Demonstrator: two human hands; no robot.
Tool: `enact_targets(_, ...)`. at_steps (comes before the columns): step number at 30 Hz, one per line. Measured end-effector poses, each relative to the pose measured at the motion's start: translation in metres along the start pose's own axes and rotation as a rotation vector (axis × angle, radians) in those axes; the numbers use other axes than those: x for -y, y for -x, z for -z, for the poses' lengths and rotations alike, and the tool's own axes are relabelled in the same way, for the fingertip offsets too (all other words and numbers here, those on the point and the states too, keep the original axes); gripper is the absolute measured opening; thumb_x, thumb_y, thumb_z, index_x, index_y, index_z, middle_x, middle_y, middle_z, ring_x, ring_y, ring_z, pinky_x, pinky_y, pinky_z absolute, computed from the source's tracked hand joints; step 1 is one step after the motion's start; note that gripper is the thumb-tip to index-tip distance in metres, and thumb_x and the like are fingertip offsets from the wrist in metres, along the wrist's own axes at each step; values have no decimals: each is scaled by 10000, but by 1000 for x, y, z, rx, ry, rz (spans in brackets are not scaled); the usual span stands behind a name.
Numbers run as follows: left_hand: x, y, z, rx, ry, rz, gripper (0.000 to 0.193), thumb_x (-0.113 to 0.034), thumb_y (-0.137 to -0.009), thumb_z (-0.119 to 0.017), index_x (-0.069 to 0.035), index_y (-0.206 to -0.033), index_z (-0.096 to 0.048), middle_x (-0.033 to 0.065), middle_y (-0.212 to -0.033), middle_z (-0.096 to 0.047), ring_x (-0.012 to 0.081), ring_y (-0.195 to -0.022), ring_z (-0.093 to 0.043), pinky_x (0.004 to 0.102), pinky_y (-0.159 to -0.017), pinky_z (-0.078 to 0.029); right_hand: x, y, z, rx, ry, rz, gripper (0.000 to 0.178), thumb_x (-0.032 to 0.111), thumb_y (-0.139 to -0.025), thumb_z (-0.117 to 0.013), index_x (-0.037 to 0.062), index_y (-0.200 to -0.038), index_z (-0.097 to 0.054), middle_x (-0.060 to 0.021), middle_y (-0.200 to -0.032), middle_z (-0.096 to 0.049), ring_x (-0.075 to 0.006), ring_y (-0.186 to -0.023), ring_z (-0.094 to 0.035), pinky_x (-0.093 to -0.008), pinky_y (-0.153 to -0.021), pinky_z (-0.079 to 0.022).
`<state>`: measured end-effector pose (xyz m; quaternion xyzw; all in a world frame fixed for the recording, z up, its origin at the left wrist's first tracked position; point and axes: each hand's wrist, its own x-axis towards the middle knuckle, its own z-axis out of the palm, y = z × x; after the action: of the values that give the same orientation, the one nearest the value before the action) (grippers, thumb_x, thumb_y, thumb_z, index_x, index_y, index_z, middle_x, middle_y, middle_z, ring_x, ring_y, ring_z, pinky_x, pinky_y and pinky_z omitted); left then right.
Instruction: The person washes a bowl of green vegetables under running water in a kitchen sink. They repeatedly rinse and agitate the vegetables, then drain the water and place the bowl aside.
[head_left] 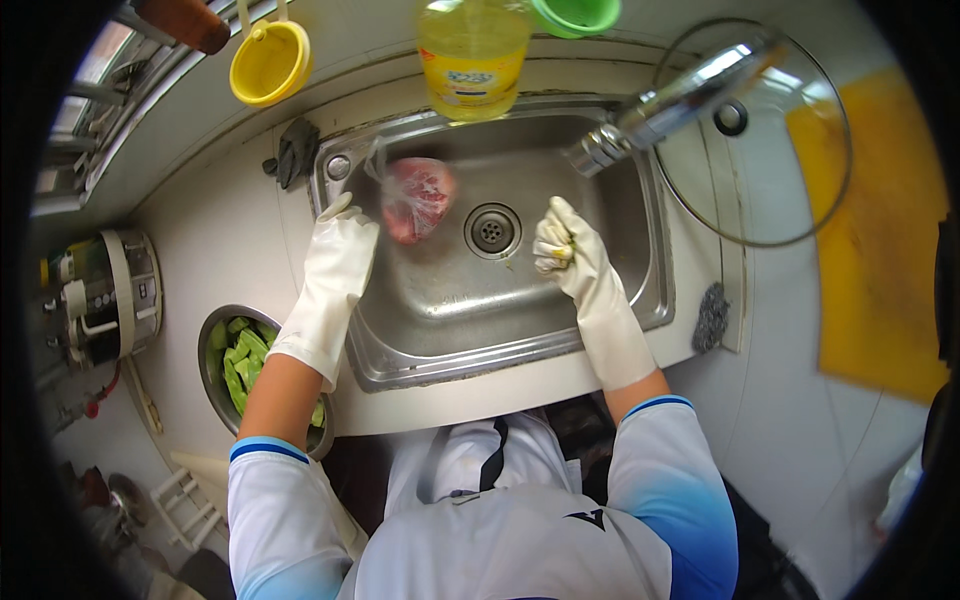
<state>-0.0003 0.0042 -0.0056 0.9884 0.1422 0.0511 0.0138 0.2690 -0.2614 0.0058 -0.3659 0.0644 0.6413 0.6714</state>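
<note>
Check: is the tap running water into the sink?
No: no stream shows below the faucet, and the sink bottom around the drain holds no pooled water.

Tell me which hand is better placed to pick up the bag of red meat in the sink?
The left hand. It rests on the sink rim right beside the bag of red meat, while the right hand is across the drain and its fingers already grip something small.
</note>
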Motion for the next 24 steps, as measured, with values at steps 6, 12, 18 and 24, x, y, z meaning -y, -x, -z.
enact_targets(6, 5, 2, -15, 22, -79, -77, 118, -126, -871, -652, -121, -763, -697, 110, -780, -682, 322, -858, -693, 464, -1104, -508, -44, 149, 21, 43, -393, 443, 587, 434, -1154, -529, 187, -645, -378, 48, -548, -314, -66, -456, -317, -216, -447, -260)
enact_targets(12, -16, -7, 20, 57, -96, -163, 132, -128, -922, -644, -95, -824, -726, 146, -832, -728, 356, -895, -706, 507, -1123, -493, -164, 264, 91, -162, -736, 735, 614, 425, -1161, -512, 176, -619, -362, 35, -550, -313, -88, -464, -322, -242, -452, -270)
enact_targets(18, -24, -2, -15, -44, 624, 262, 236, -217, -1090, -635, -43, -1146, -784, 130, -1126, -789, 273, -1024, -721, 414, -1099, -478, -252, 267, 188, -762, -876, 650, 550, 454, -1121, -588, 220, -655, -414, 73, -604, -378, -60, -462, -349, -206, -408, -267)
enact_targets(24, -191, 72, 7, 134, 581, 64, 308, -190, -1081, -654, 17, -1299, -721, 196, -1206, -749, 335, -1156, -684, 456, -1117, -464, -275, 198, 293, -1203, -671, 440, 446, 504, -1103, -584, 208, -783, -490, 46, -619, -475, -100, -444, -389, -264, -412, -288)
